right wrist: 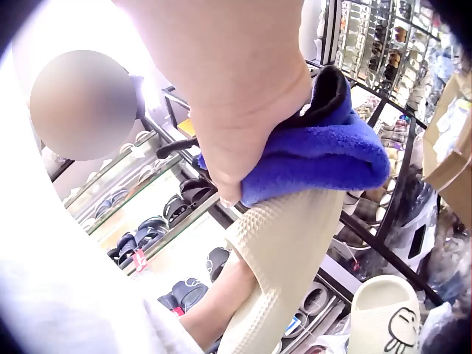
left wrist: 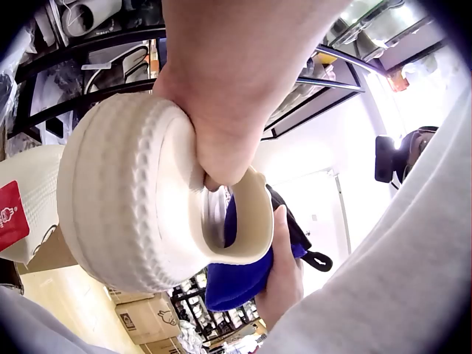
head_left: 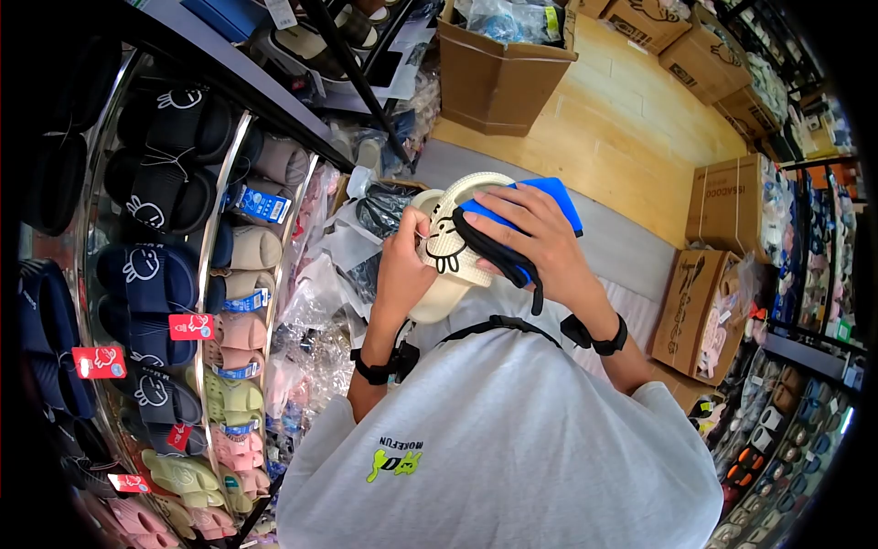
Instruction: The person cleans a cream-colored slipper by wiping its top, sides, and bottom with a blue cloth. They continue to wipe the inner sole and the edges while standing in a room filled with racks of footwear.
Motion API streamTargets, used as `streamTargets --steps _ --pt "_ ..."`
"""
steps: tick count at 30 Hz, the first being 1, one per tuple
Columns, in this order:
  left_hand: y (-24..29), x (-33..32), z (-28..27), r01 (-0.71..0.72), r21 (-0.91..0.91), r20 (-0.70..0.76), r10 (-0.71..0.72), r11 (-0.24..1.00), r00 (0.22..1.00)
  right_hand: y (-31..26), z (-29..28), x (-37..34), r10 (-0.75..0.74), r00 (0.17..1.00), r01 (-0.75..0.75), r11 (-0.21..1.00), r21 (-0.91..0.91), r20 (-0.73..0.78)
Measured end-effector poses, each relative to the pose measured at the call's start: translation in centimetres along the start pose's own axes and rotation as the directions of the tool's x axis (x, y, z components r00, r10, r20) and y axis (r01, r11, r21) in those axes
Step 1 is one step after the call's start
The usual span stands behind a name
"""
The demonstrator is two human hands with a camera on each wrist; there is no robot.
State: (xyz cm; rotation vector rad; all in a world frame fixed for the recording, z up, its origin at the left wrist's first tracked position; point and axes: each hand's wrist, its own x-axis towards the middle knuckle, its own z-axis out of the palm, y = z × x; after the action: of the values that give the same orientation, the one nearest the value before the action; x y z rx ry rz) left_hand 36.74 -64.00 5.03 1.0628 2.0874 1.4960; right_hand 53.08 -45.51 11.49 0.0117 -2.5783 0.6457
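My left hand (head_left: 402,265) grips a cream slipper (head_left: 446,245) with a rabbit face drawn on its strap. In the left wrist view that hand reaches into the slipper's opening, so its fingertips are hidden. A second cream slipper (right wrist: 377,321) hangs beside the held one, and a red tag (left wrist: 12,221) shows on it. My right hand (head_left: 540,240) holds a folded blue plush cloth (head_left: 556,203) with black trim and a black loop. The cloth lies against the slipper's textured strap, and the right fingers are spread over its black side.
Racks of slippers (head_left: 151,274) with red and blue tags rise at the left. Clear plastic bags (head_left: 315,311) pile up beside them. An opened carton (head_left: 503,87) stands ahead on the wooden floor (head_left: 604,110). More cartons (head_left: 690,311) and shoe shelves line the right.
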Motion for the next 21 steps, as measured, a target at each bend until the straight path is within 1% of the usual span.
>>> streamTargets --steps 2,4,5,7,9,11,12,15,16,17,19,21 --pt "0.3 0.0 -0.1 0.015 0.011 0.012 -0.015 1.0 1.0 -0.4 0.0 0.1 0.015 1.0 -0.014 1.0 0.02 -0.02" --pt "0.3 0.1 -0.2 0.028 0.022 0.028 -0.029 0.999 0.999 -0.8 0.0 0.0 -0.024 1.0 0.024 1.0 0.002 0.008" --pt "0.2 0.1 -0.1 0.044 -0.012 0.036 -0.043 0.999 0.998 -0.9 0.1 -0.2 -0.019 1.0 0.019 1.0 0.002 0.007" --pt "0.0 0.1 -0.1 0.06 -0.045 0.048 -0.057 0.997 0.997 -0.9 0.4 -0.5 -0.127 0.991 0.125 0.991 0.041 0.042" --pt "-0.3 0.1 0.0 0.09 -0.056 0.056 -0.087 0.994 0.995 -0.4 0.0 -0.5 -0.115 0.992 0.112 0.992 0.06 0.045" --pt "0.0 0.2 0.1 0.074 -0.037 0.056 -0.072 0.997 0.996 0.2 -0.3 -0.6 -0.016 0.999 0.015 1.0 0.019 0.044" --pt "0.1 0.3 0.0 0.058 -0.015 0.051 -0.058 0.998 0.997 0.1 -0.2 -0.6 0.035 0.999 -0.035 0.999 0.01 0.021" --pt "-0.3 0.5 0.3 0.041 0.01 0.047 -0.042 0.999 0.998 -0.5 -0.3 -0.7 0.055 0.998 -0.055 0.998 -0.011 -0.011" --pt "-0.5 0.5 0.3 0.043 0.01 0.047 -0.043 0.999 0.998 -0.5 -0.1 -0.9 0.022 1.0 -0.022 0.999 -0.034 -0.005" --pt "-0.6 0.5 0.4 0.054 -0.001 0.05 -0.054 0.999 0.997 -0.7 0.0 -1.0 0.024 1.0 -0.025 0.999 -0.034 -0.005" --pt "-0.8 0.5 0.7 0.063 -0.014 0.061 -0.062 0.998 0.996 -1.0 0.1 -1.3 -0.092 0.995 0.092 0.996 0.012 0.034" --pt "-1.0 0.4 0.8 0.054 -0.045 0.059 -0.052 0.997 0.997 -0.7 -0.1 -1.4 -0.092 0.995 0.092 0.996 0.009 0.037"
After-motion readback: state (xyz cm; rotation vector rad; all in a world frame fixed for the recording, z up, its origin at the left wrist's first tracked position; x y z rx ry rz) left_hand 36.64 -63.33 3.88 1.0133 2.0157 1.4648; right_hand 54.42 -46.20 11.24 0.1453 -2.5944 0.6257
